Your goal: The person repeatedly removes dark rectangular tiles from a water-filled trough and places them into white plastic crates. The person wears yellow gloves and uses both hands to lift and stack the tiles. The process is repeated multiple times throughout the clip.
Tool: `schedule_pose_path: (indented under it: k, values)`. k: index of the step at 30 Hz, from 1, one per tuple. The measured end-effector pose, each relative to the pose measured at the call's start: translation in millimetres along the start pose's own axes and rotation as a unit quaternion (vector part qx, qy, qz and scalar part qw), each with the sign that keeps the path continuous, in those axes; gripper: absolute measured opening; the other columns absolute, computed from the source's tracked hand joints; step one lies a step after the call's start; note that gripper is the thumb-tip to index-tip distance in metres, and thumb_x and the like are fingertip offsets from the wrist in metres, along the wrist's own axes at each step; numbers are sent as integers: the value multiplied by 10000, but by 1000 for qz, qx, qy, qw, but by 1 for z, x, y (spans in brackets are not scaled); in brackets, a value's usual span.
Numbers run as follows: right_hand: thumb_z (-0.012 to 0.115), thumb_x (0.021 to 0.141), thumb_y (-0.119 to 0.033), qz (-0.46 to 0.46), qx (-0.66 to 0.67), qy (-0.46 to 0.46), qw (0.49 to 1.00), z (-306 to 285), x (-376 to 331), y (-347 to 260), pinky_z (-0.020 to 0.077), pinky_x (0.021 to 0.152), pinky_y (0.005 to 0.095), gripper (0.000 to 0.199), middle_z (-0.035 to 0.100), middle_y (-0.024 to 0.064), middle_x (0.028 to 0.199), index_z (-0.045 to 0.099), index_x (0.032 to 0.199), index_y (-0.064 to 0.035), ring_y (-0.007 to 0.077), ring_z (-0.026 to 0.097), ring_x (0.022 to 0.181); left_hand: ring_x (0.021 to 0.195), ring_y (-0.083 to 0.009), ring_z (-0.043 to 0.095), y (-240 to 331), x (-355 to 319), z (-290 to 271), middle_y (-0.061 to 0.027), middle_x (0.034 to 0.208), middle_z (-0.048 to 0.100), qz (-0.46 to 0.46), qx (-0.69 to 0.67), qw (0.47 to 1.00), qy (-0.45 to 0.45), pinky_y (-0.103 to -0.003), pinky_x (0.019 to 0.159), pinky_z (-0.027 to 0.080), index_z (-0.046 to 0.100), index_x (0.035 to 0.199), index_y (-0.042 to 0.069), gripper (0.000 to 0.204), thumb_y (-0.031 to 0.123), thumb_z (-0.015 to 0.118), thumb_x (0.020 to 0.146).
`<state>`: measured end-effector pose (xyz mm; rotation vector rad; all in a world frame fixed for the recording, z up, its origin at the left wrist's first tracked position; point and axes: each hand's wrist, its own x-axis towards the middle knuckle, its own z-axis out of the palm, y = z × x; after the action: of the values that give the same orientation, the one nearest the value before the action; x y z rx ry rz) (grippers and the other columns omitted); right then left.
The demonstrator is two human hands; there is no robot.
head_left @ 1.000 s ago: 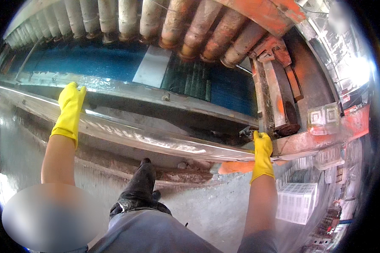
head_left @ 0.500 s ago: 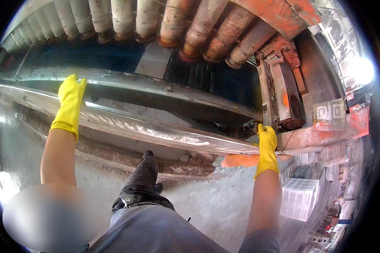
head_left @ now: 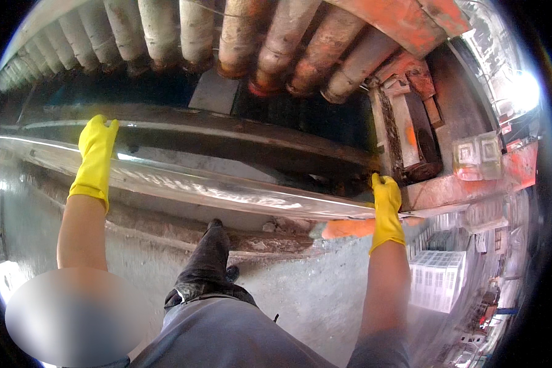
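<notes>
Rust-streaked rollers (head_left: 270, 43) fan across the top of the view, heavy cylinders side by side in an orange-painted machine frame (head_left: 411, 24). Below them runs a long dark steel beam (head_left: 227, 138), and in front of that a wide shiny metal sheet (head_left: 227, 190) spans nearly the whole width, lying along the machine's front edge above the grey concrete floor (head_left: 313, 288). A white plastic crate (head_left: 438, 279) stands on the floor to the right. The person's dark trouser leg and boot (head_left: 208, 257) step toward the machine. Both hands wear yellow rubber gloves and are set well apart: the left hand (head_left: 97, 144) lies flat and open on the sheet's far edge, while the right hand (head_left: 386, 199) is closed over the sheet's right end near the frame post. The step in hand looks like steadying and lining up the sheet at the rollers; the next move probably calls for an even push from both hands, keeping the sheet square so it does not skew.
</notes>
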<state>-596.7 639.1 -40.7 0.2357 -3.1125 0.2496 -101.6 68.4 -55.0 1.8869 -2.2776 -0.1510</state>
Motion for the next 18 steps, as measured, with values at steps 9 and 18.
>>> schedule_pose_path:
  k: [9,18]
  values:
    - [595,937,-611,-16,-28,17,999,-1,-2,-3,557,898,488,548,773,164,1107,771,1157,-141,390,725,1060,1180,-381,672,3,-5,-3,-164,1265,727,10,-5,1000,8,-461,1000,521,707,1258,83,534,496,680,920]
    - [579,941,-618,-4,-33,11,999,-4,-5,-6,553,926,490,578,762,176,1157,757,1206,-136,391,714,1104,1177,-386,673,5,-5,-6,-170,1250,731,7,0,1000,-9,-466,989,523,703,1261,86,553,520,673,919]
